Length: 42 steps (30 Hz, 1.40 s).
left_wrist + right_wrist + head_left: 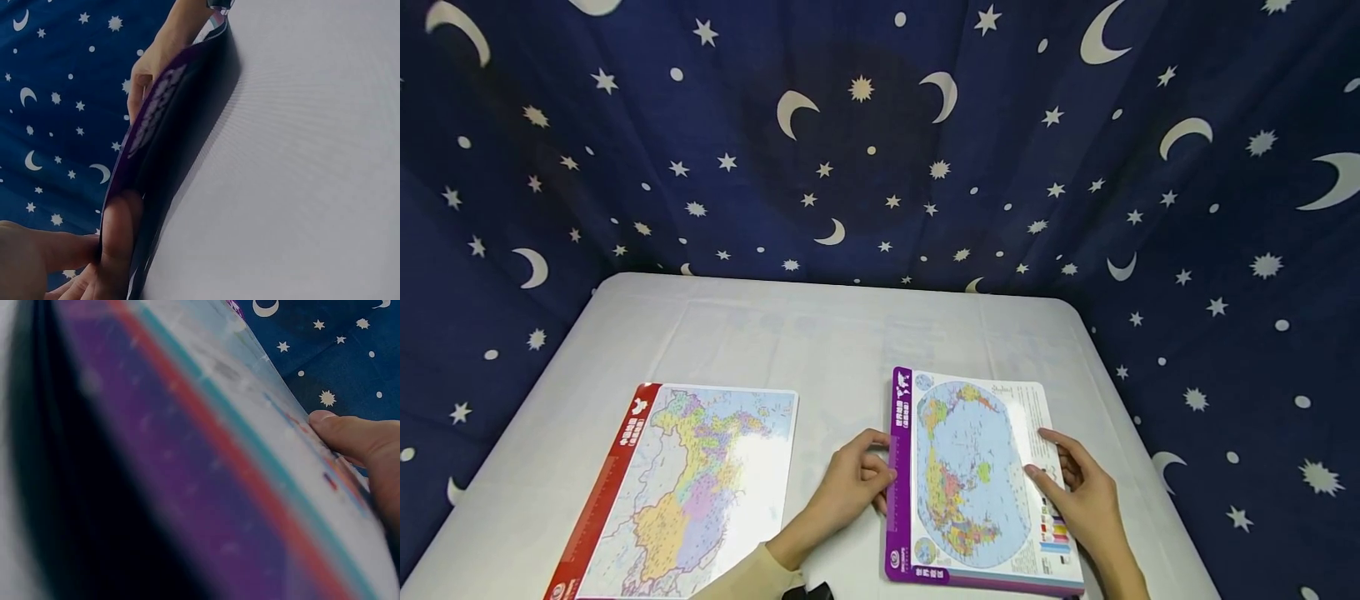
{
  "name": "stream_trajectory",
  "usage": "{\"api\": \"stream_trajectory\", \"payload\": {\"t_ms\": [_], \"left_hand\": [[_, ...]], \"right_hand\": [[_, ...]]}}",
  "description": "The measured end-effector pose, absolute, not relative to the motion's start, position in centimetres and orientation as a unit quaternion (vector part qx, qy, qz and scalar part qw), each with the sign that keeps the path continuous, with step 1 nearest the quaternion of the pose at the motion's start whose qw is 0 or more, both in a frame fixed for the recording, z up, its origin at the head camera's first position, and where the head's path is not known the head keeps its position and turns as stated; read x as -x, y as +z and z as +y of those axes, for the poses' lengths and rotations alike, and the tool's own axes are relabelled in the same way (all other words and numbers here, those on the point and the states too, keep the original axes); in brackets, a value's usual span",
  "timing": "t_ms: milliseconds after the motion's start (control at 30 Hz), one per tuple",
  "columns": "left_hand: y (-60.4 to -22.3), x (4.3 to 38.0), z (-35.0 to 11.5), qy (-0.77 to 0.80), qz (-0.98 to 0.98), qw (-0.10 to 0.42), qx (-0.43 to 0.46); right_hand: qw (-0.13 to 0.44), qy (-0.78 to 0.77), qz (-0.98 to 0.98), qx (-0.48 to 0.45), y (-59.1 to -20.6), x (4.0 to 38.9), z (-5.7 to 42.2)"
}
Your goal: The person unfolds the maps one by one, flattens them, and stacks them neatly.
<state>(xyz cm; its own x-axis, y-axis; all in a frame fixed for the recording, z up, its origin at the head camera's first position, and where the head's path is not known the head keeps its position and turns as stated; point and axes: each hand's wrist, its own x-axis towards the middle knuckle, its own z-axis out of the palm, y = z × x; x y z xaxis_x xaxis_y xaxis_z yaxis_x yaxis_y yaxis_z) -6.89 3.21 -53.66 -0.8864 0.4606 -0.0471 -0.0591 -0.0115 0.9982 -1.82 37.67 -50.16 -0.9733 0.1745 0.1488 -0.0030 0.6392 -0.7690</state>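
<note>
A world map board (973,479) with a purple band lies on the right half of the table, with layered edges along its bottom side. My left hand (850,479) pinches its purple left edge; in the left wrist view a finger (119,228) lies against the dark underside, which is lifted on a slant. My right hand (1086,500) holds the opposite edge, its thumb (340,431) on the printed face and the other fingers mostly hidden. On the left lies a second map board (700,492) with a red band, close to my left forearm.
A white cloth covers the table (835,333), which has rounded far corners. Dark blue curtains (880,208) with moons and stars hang behind and at both sides. A small black object (808,592) shows at the bottom edge, by my left sleeve (752,577).
</note>
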Motion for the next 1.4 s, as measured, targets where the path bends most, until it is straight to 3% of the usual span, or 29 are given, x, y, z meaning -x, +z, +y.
{"api": "stream_trajectory", "payload": {"t_ms": [1400], "left_hand": [[-52.3,7.8,1.7,0.715,0.656,0.196,-0.143]], "right_hand": [[0.117,0.469,-0.875,0.028,-47.4,2.2,37.0]]}}
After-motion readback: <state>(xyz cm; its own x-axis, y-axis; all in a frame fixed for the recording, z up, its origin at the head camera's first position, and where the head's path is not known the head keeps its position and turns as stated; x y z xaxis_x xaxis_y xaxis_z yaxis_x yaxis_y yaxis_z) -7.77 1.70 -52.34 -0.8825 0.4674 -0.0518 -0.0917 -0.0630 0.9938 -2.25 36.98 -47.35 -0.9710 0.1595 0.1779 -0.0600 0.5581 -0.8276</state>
